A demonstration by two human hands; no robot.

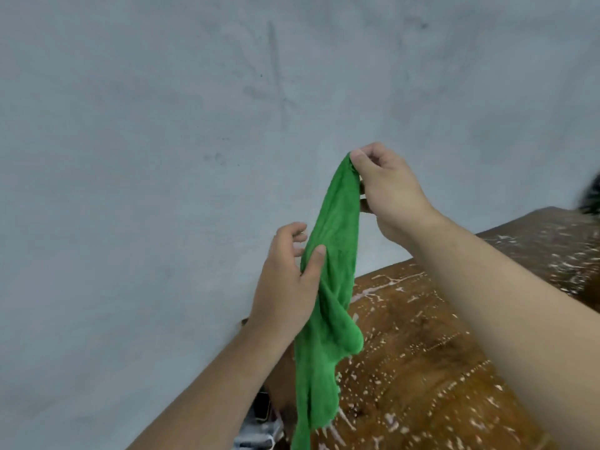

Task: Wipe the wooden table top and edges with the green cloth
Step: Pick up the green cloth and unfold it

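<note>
**Green cloth held up above the speckled table**

Head view: the green cloth [334, 264] hangs in the air as a long strip, above the wooden table [422, 336], which fills the frame's 4 o'clock corner and is flecked with white. The right hand [386, 193] pinches the cloth's top end at 12 o'clock. The left hand [289, 280], at the cloth's 9 o'clock side, pinches its middle between thumb and fingers. A grey wall [162, 125] stands behind.

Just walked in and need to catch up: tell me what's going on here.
A person holds the green cloth up in the air. The right hand pinches its top end; the left hand grips it partway down. It hangs bunched by the wooden table, whose top is spattered with white marks. No wiping is under way.
</note>
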